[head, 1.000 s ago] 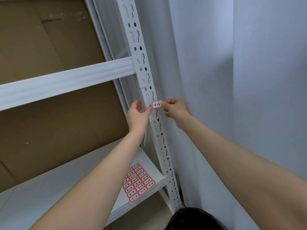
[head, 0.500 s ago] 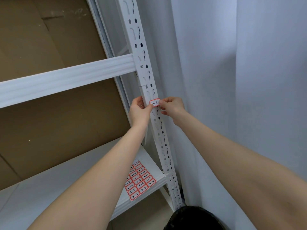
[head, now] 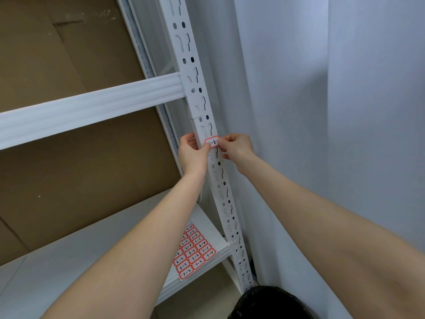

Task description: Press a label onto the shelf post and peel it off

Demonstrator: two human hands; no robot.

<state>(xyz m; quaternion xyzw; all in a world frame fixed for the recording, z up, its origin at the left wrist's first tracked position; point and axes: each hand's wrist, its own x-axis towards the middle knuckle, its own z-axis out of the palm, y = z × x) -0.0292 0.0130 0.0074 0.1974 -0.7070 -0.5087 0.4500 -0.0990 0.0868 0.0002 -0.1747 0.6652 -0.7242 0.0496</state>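
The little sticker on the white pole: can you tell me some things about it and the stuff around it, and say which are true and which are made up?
1. Both hands, the left hand and the right hand, touch the sticker. True.
2. The sticker has a blue border. False: it is red.
3. The sticker sits on the upright post. True.
4. The sticker sheet lies on the floor. False: it lies on the lower shelf.
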